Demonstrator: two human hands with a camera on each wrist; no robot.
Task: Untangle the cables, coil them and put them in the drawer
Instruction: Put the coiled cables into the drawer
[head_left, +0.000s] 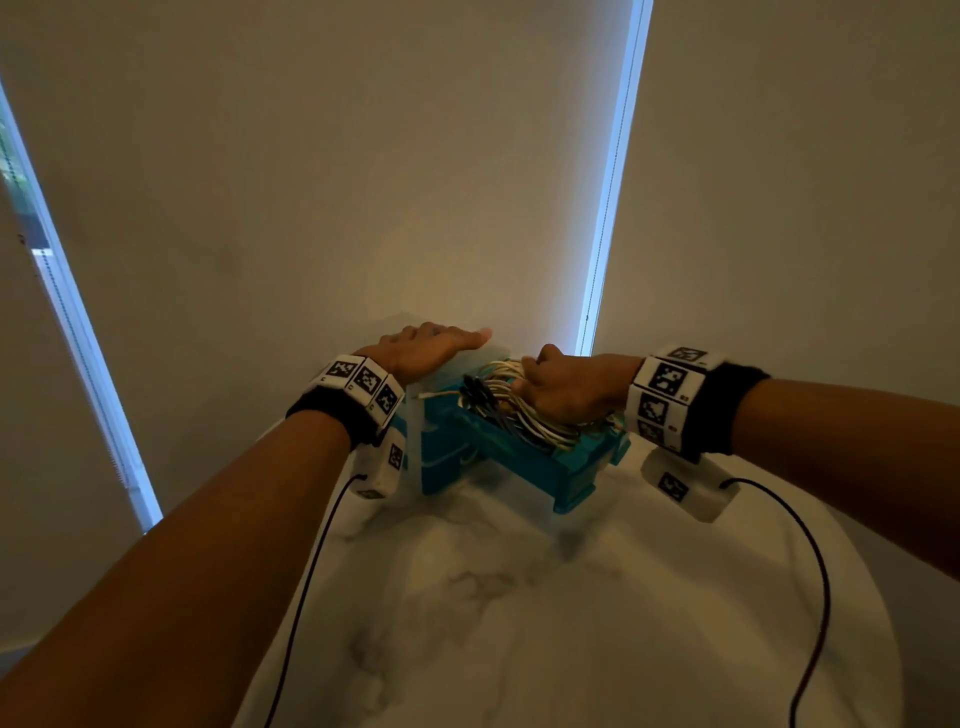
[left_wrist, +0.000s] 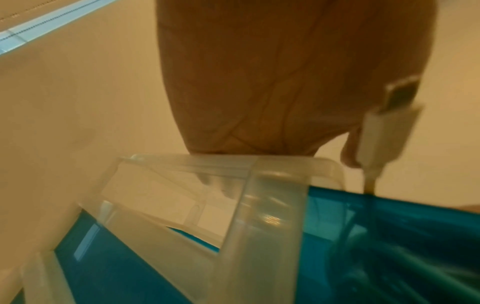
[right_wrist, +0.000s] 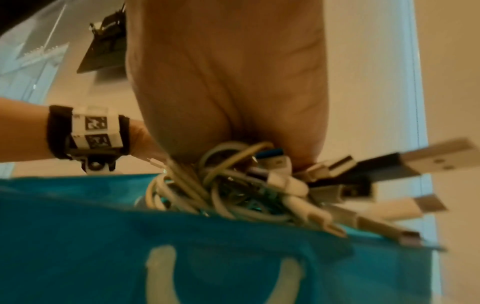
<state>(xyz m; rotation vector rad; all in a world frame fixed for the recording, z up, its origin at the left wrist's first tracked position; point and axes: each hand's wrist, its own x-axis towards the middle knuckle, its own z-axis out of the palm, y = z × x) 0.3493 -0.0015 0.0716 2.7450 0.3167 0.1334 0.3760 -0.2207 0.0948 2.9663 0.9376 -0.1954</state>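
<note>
A small clear-plastic drawer unit (head_left: 421, 457) stands at the far end of the marble table, its teal drawer (head_left: 566, 478) pulled out toward me. My left hand (head_left: 436, 345) lies flat on the unit's top (left_wrist: 223, 164), fingers straight. My right hand (head_left: 566, 392) grips a bundle of white and dark cables (head_left: 511, 410) over the open drawer. In the right wrist view the bundle (right_wrist: 233, 195) sits at the drawer's rim (right_wrist: 233, 236), with several USB plugs (right_wrist: 337, 195) sticking out past it. One white plug (left_wrist: 387, 127) stands up above the drawer edge (left_wrist: 389, 205) in the left wrist view.
The white marble table (head_left: 519, 623) stretches from the drawer unit toward me. Thin black wires (head_left: 311, 561) run from both wrist cameras back along the table. Beige roller blinds (head_left: 363, 182) with bright gaps hang close behind the unit.
</note>
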